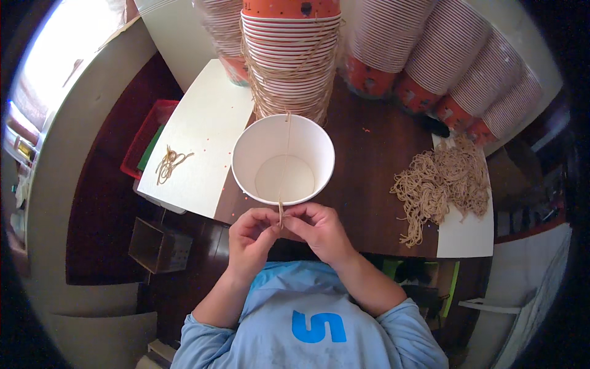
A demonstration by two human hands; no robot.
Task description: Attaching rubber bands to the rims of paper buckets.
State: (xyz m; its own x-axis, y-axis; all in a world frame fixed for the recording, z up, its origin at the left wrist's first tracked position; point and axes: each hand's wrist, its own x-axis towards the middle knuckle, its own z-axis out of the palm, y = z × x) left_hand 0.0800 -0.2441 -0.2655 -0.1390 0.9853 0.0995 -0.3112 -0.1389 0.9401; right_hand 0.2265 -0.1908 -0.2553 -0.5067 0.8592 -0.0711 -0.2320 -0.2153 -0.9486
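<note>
A white paper bucket point(246, 154) stands with its open top toward me at the table's near edge. A tan cord point(289, 138) runs from its far rim across the mouth to the near rim. Just outside that near rim, my left hand point(251, 237) pinches the cord's end between thumb and forefinger. Pressed up against it, my right hand point(319, 230) pinches the same cord from the other side. The fingertips of both hands almost meet, and the exact shape of the cord between them is too small to make out.
Behind the bucket rises a tall stack of nested buckets point(292, 61) hung with cords. Several wrapped bucket stacks point(393, 37) line the back right. A tangled cord pile point(442, 184) lies at right, a small cord bundle point(172, 163) at left. A cardboard box point(158, 245) sits below the table.
</note>
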